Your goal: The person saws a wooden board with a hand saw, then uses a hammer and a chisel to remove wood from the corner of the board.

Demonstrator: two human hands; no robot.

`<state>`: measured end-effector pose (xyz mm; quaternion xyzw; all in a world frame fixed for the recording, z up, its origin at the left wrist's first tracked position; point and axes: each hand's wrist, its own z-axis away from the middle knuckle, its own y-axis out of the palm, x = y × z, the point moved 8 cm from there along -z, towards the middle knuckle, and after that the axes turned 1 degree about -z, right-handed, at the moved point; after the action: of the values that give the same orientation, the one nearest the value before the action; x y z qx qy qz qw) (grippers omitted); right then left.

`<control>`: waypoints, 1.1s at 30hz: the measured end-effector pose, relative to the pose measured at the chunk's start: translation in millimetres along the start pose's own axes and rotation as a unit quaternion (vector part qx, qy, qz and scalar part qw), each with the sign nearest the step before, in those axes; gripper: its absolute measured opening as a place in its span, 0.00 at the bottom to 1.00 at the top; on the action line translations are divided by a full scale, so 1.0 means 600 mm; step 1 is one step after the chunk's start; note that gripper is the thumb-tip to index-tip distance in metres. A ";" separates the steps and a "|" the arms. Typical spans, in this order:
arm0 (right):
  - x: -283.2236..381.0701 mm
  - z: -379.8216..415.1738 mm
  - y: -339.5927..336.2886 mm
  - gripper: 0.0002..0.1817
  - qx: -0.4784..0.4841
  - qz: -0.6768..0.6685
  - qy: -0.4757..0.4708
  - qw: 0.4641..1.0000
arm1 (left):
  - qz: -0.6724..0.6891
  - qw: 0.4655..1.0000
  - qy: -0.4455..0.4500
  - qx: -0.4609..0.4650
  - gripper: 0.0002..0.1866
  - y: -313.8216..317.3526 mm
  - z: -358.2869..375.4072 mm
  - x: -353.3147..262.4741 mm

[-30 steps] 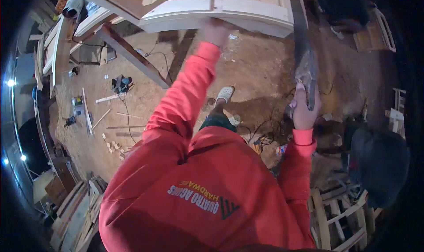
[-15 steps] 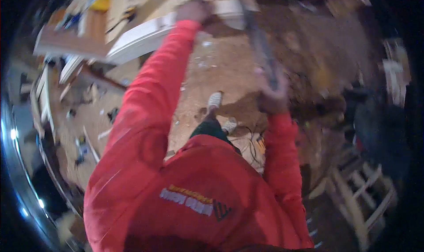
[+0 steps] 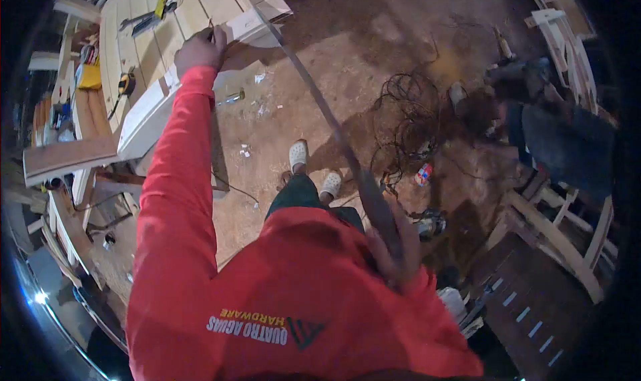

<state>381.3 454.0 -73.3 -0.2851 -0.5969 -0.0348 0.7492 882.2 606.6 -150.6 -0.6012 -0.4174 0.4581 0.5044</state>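
Note:
My right hand (image 3: 400,251), blurred, is closed round the near end of a long handsaw (image 3: 327,117). Its narrow dark blade slants forward and left, and the far end meets the corner of a pale wooden board (image 3: 250,26). This board edges a slatted wooden top (image 3: 200,4). Along the same edge, left of the blade, my left hand (image 3: 200,51) grips the board with bent fingers. What lies under its palm is hidden. On the slats are a yellow tape measure (image 3: 125,84) and a yellow-handled tool (image 3: 162,1).
A person in dark clothing (image 3: 564,144) bends at the right. Black cable (image 3: 407,104) lies coiled on the dirt floor (image 3: 347,67). Wooden frames (image 3: 557,241) stand at the lower right. A brown plank (image 3: 70,157) juts out at the left, near a yellow container (image 3: 89,76).
The view has shifted, so the slatted top and left hand appear farther left. My right hand has drawn back toward my body with the saw, whose blade now slants more.

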 end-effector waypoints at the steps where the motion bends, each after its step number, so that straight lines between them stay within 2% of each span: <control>1: -0.013 -0.051 0.024 0.31 0.028 -0.040 0.018 0.999 | 0.000 1.000 -0.004 0.001 0.31 0.001 -0.001 0.004; 3: -0.013 -0.191 0.064 0.27 -0.018 -0.072 -0.081 0.994 | 0.004 1.000 -0.011 0.000 0.31 0.006 -0.001 0.006; 4: 0.018 -0.257 0.080 0.26 0.005 -0.062 -0.110 0.992 | -0.010 1.000 -0.001 0.010 0.31 -0.002 0.003 -0.001; 5: 0.032 -0.309 0.104 0.26 0.031 -0.083 -0.084 0.993 | 0.005 1.000 0.007 0.002 0.31 0.000 0.003 0.003; 6: 0.042 -0.334 0.117 0.25 0.008 -0.082 -0.102 0.991 | -0.001 1.000 -0.002 -0.004 0.31 -0.010 0.003 -0.002; 7: 0.041 -0.337 0.118 0.24 -0.012 -0.082 -0.115 0.990 | -0.009 1.000 -0.013 -0.005 0.32 -0.016 0.010 -0.004; 10: 0.034 -0.233 0.084 0.33 -0.013 -0.031 -0.144 0.989 | -0.004 1.000 -0.008 -0.011 0.32 -0.006 0.006 0.001; 12: 0.012 -0.116 0.046 0.38 0.022 0.006 -0.083 0.996 | 0.004 1.000 -0.011 -0.016 0.31 -0.003 0.008 0.001; 13: 0.005 -0.065 0.033 0.33 0.026 -0.044 -0.044 0.998 | 0.006 1.000 -0.014 -0.019 0.31 -0.003 0.005 0.003; 15: -0.004 0.021 0.006 0.29 0.068 -0.050 0.113 0.990 | 0.009 1.000 -0.021 -0.007 0.31 -0.003 0.008 0.001; 17: -0.001 0.024 0.006 0.31 0.106 -0.014 0.155 0.982 | -0.003 1.000 -0.024 -0.009 0.31 -0.001 0.001 0.005; 18: 0.012 -0.010 0.013 0.33 0.107 -0.024 0.084 0.990 | -0.015 1.000 -0.022 -0.017 0.31 0.005 -0.001 0.009; 20: 0.001 -0.109 0.059 0.35 0.078 -0.121 0.039 0.989 | -0.024 0.998 -0.010 -0.050 0.30 -0.010 0.002 -0.001; 22: 0.013 -0.268 0.108 0.33 0.025 -0.058 -0.104 0.993 | 0.011 0.999 0.002 -0.039 0.30 -0.002 -0.002 0.003; 23: 0.035 -0.337 0.126 0.24 0.004 -0.122 -0.118 0.986 | 0.028 0.999 0.001 -0.033 0.30 0.005 -0.001 0.005; 25: 0.057 -0.416 0.163 0.21 0.017 -0.056 -0.098 0.993 | 0.008 0.999 0.009 -0.030 0.31 0.003 -0.008 0.005; 28: 0.044 -0.322 0.119 0.22 0.030 -0.096 -0.070 0.992 | -0.008 0.999 0.004 -0.034 0.32 -0.003 -0.009 0.003; 29: 0.017 -0.264 0.101 0.24 -0.017 -0.062 -0.137 0.989 | 0.003 0.999 -0.001 -0.035 0.32 -0.005 -0.008 0.003; 31: -0.039 -0.116 0.052 0.33 0.026 -0.033 -0.099 0.994 | 0.015 0.999 -0.009 -0.029 0.32 0.001 -0.001 0.007; 33: -0.034 -0.017 0.010 0.33 0.040 0.018 -0.014 0.999 | 0.014 1.000 -0.015 -0.021 0.32 0.000 0.002 0.005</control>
<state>386.7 448.2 -95.6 -0.2657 -0.6028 0.0065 0.7524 881.9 609.8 -150.9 -0.6109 -0.4259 0.4653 0.4784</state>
